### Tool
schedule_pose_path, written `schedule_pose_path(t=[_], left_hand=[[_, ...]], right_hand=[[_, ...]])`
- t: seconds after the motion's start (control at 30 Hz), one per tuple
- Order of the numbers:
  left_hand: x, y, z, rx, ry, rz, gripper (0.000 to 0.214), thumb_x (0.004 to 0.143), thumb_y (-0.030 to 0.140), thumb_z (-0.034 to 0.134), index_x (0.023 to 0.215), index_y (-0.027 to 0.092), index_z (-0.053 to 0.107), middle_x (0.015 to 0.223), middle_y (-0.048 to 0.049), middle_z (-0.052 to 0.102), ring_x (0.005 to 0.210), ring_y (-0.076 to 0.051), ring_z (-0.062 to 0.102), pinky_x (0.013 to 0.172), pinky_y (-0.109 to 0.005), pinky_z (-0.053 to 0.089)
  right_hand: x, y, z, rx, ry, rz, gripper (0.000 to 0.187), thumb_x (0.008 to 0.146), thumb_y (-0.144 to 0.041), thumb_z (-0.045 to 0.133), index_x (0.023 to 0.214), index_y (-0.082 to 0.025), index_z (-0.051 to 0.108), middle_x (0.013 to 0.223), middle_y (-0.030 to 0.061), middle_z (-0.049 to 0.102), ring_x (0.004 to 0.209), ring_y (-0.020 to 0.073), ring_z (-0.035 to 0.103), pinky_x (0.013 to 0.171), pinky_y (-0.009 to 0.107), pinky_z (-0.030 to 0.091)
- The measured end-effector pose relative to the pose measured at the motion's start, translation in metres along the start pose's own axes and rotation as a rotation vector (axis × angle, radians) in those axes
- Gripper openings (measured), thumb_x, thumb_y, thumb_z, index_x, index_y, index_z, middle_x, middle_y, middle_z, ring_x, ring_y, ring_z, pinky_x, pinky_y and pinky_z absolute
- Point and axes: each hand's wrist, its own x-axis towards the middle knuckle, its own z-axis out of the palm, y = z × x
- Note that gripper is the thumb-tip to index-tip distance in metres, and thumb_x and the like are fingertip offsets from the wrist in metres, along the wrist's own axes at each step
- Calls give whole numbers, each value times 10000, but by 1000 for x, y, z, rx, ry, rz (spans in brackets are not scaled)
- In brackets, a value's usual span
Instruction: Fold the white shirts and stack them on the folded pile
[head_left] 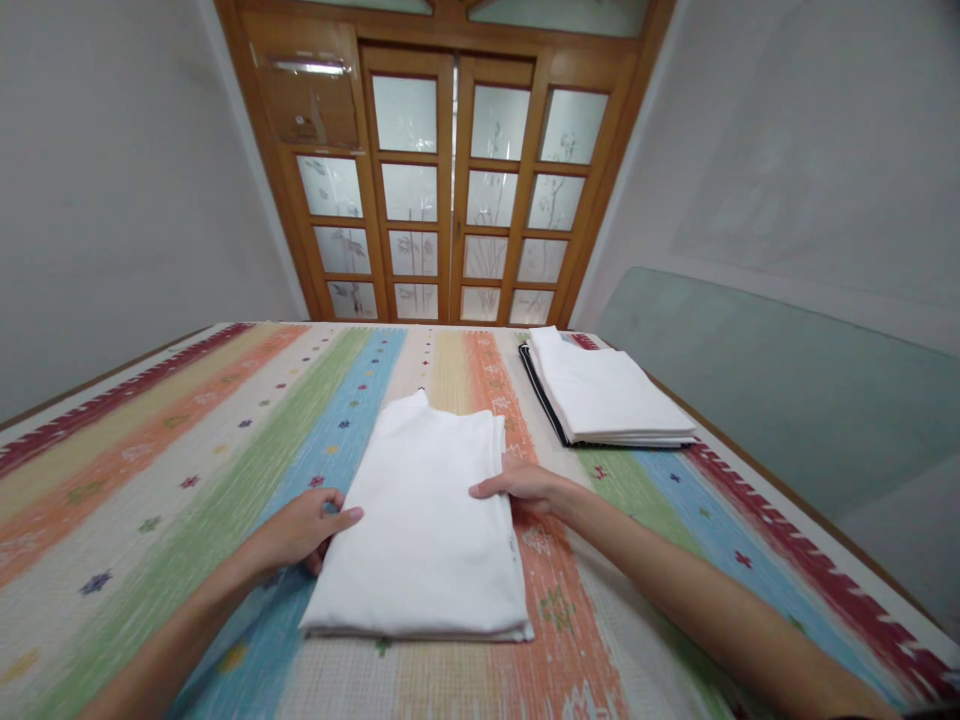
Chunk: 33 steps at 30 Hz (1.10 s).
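Observation:
A folded white shirt [424, 530] lies flat in front of me, its notched end pointing away. My left hand [304, 530] is at its left edge, thumb resting on top and fingers curled at the side, partly hidden. On the opposite edge, my right hand [525, 487] pinches the cloth with the thumb above and the fingers out of sight beneath. Farther back on the right sits a stack of folded clothes [607, 390], white on top with a black layer showing below.
A striped, multicoloured cover [202, 480] spreads under everything. A pale green headboard-like panel [780, 380] runs along the right side. Wooden doors with glass panes [450, 190] stand beyond the far edge, between plain walls.

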Motion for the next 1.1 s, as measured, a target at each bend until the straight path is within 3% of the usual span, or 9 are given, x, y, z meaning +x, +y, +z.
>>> schedule_pose_path(t=[0.13, 0.23, 0.3, 0.5, 0.63, 0.73, 0.9, 1.0, 1.1], left_hand=[[-10, 4, 2, 233, 200, 53, 433, 744, 652, 432, 819, 228, 478, 546, -10, 607, 527, -243, 629, 514, -327, 450], [-19, 10, 12, 390, 468, 224, 294, 784, 497, 495, 859, 216, 534, 785, -65, 681, 785, -265, 669, 737, -383, 503], [-22, 12, 21, 422, 544, 382, 276, 821, 458, 497, 920, 211, 569, 956, -93, 688, 956, -278, 645, 892, -428, 485], [-22, 12, 39, 527, 462, 728, 358, 926, 465, 451, 1132, 217, 607, 1330, -114, 589, 1253, -283, 524, 1064, -487, 427], [-25, 16, 43, 580, 420, 762, 438, 946, 487, 443, 1269, 222, 577, 1463, -102, 497, 1357, -291, 442, 1110, -498, 398], [-29, 26, 50, 614, 310, 817, 524, 951, 503, 438, 1408, 251, 476, 1549, -73, 383, 1444, -288, 307, 1162, -504, 322], [-28, 38, 75, 645, 102, 898, 763, 912, 601, 451, 1552, 296, 170, 1606, -53, 223, 1491, -296, 118, 1205, -549, 174], [-26, 35, 84, 647, 98, 907, 865, 896, 630, 451, 1564, 256, 48, 1614, -80, 176, 1491, -300, 116, 1218, -531, 134], [-23, 28, 81, 663, 119, 890, 880, 897, 636, 439, 1563, 243, 19, 1616, -80, 161, 1492, -294, 125, 1224, -507, 115]], right_hand=[[4, 11, -10, -4, 44, 5, 464, 570, -172, 813, 1013, -156, 676, 1054, 97, 743, 948, 234, 698, 958, 411, 516], [10, 12, -15, 1, 168, -105, 351, 658, -177, 764, 991, -162, 655, 1012, 82, 747, 883, 204, 703, 883, 359, 551], [16, 9, -21, 2, 259, -200, 296, 696, -155, 733, 975, -172, 636, 966, 62, 748, 841, 186, 702, 825, 324, 566], [35, -5, -56, -12, 518, -240, 390, 684, -93, 704, 1031, -192, 556, 862, 30, 706, 735, 175, 689, 720, 340, 586], [29, -9, -59, -378, 746, -570, 401, 784, -214, 644, 1179, -221, 572, 1203, 87, 656, 1137, 217, 610, 1036, 426, 452], [13, -4, -36, -790, 606, -701, 442, 887, -323, 551, 1307, -187, 552, 1406, 127, 538, 1348, 251, 443, 1167, 468, 272], [-18, 19, 16, -1301, 82, -722, 768, 893, -507, 556, 1508, -107, 332, 1591, 175, 227, 1496, 296, 81, 1208, 518, 117], [-35, 35, 31, -1416, -109, -665, 982, 848, -638, 554, 1545, -47, 192, 1597, 218, 110, 1494, 310, 45, 1217, 495, 78], [-49, 44, 34, -1440, -149, -647, 1029, 839, -663, 546, 1556, -53, 131, 1598, 213, 92, 1493, 317, 44, 1222, 485, 60]])
